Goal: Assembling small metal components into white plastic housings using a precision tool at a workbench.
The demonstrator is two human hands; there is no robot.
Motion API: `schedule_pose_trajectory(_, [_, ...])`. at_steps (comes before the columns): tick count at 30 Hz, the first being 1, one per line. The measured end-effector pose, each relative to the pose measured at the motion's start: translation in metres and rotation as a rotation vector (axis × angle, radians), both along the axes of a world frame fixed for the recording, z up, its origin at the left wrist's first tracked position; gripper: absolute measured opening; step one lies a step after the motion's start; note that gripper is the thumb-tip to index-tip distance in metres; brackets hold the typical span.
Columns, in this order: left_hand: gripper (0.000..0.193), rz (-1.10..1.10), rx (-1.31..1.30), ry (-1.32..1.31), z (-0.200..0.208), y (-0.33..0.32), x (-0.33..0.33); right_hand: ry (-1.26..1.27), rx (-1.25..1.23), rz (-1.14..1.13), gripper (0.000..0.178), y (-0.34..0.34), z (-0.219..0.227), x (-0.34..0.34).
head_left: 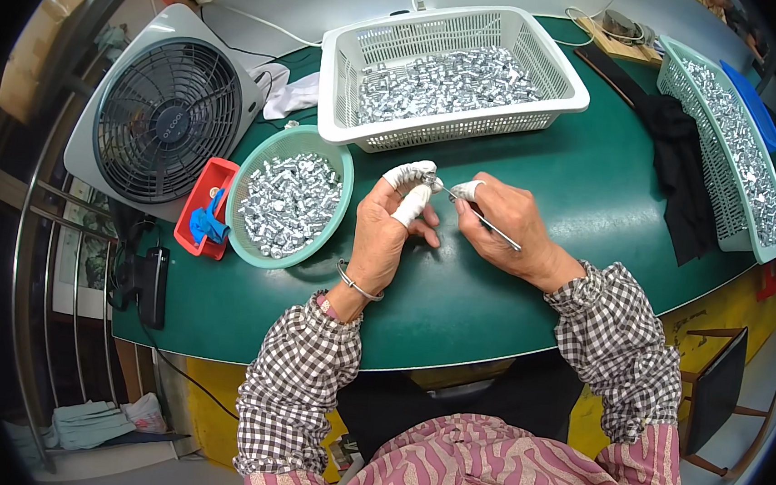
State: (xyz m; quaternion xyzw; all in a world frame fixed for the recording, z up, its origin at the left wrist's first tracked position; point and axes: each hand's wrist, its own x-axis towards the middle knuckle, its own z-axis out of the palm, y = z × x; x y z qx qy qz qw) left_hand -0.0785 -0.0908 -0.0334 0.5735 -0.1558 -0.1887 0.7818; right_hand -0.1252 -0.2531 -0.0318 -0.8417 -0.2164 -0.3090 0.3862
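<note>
My left hand [388, 220] pinches a small silvery metal part [430, 178] between thumb and forefinger, both covered by white finger cots. In my right hand [512, 225] is a thin metal pick [498, 232], gripped like a pen, its tip at the small part. A white cot also covers a finger of the right hand. Left of my left hand stands a round green basket [347, 189] full of small silvery metal parts [289, 205]. Beyond both hands is a white rectangular basket [451, 136] holding many more such parts.
A grey fan [172, 118] stands at the left, beside a red tray [190, 227] with a blue cloth-like piece [210, 220]. A pale green basket [724, 205] of parts and black cloth [676, 174] lie at the right on the green table [483, 314]. A chair [718, 396] stands lower right.
</note>
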Motion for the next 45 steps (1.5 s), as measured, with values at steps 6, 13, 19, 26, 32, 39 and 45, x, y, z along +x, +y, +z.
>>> schedule_pose_trajectory(6, [0.028, -0.088, -0.203, 0.287, 0.001, 0.003, 0.002, 0.064, -0.048, 0.093, 0.013, 0.001, 0.001, -0.004])
schedule_pose_trajectory(13, [0.035, -0.272, -0.228, 0.381, 0.003, 0.006, 0.002, 0.129, -0.015, 0.151, 0.014, 0.0, 0.001, -0.002])
schedule_pose_trajectory(19, [0.039, -0.345, -0.204, 0.507, -0.004, 0.007, 0.007, 0.071, -0.194, 0.144, 0.013, -0.001, -0.002, 0.001])
schedule_pose_trajectory(26, [0.04, -0.203, -0.112, 0.408, -0.002, 0.005, 0.003, -0.029, -0.604, -0.075, 0.016, 0.015, -0.011, -0.003])
schedule_pose_trajectory(32, [0.041, -0.19, -0.076, 0.342, -0.007, 0.003, 0.002, -0.043, -0.536, -0.133, 0.019, 0.024, -0.011, -0.002])
schedule_pose_trajectory(39, [0.04, -0.147, -0.086, 0.294, -0.007, 0.006, 0.002, -0.042, -0.412, -0.144, 0.023, 0.037, -0.018, 0.005])
schedule_pose_trajectory(45, [0.037, -0.16, -0.229, 0.368, -0.005, 0.003, -0.003, 0.367, 0.375, 0.084, 0.019, 0.047, 0.003, 0.004])
